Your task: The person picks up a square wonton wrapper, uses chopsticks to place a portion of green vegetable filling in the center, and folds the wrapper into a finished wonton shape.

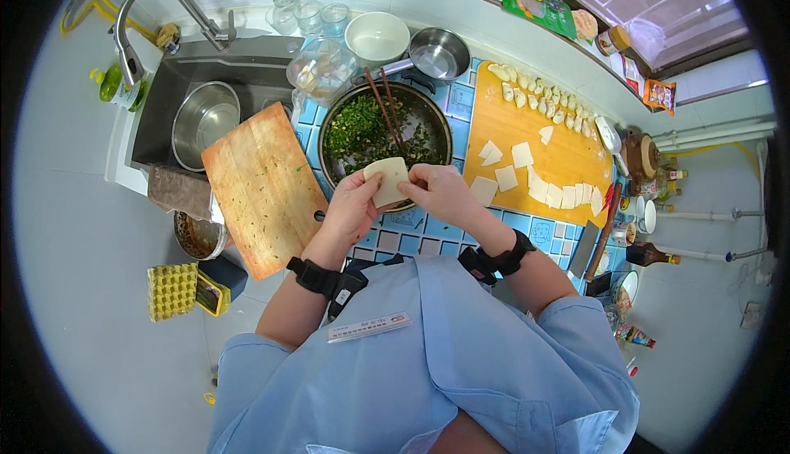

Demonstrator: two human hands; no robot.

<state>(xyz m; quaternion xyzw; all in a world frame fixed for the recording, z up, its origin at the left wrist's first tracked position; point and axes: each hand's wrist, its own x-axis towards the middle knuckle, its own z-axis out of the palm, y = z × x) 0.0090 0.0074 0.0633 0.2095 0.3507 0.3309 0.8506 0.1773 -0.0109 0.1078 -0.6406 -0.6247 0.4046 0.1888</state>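
Note:
A flat square dough wrapper (387, 176) lies across the fingers of my left hand (353, 207), with the thumb pressed on top. My right hand (441, 189) pinches its right edge between thumb and fingers. Both hands are over the near rim of a wide metal pan (445, 139) of chopped green filling (355, 130). Two wooden chopsticks (387, 108) stand slanted in the filling, leaning on the far rim. To the right, a yellow wooden board (555, 158) carries loose dough wrappers (507, 177) and rows of folded dumplings (543, 99).
A second cutting board (262, 195) with green scraps lies left, overlapping the sink edge. The sink (160, 96) holds a metal pot (207, 122). Behind the pan stand a white bowl (378, 37) and a saucepan (439, 53). A cleaver (583, 249) and rolling pin (603, 232) lie right.

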